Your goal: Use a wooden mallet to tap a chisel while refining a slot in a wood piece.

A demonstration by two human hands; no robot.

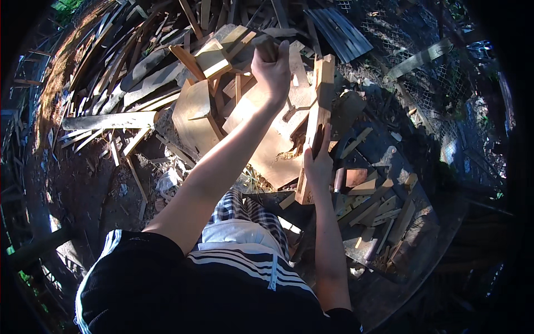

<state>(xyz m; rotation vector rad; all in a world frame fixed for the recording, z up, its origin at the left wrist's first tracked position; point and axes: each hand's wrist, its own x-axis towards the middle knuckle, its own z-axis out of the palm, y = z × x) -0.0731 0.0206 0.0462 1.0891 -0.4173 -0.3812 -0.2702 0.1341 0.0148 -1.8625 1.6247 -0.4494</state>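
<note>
My left hand is raised at the upper middle, fingers wrapped round a dark, blunt-ended piece that looks like wood; its lower part is hidden in the fist. To the right stands a long, pale wooden beam, leaning away from me with its near end low by my legs. Against the beam's lower half, my right hand grips its side, thumb toward me and fingers stretched upward. A dark patch or slot shows in the beam beside those fingers. Sunlit sheets of thin plywood lie behind and below both hands.
Scrap boards and sticks pile up at the far left. A weathered plank lies left of me. Corrugated sheet and wire mesh are at the far right. Short offcuts and a reddish block sit at right.
</note>
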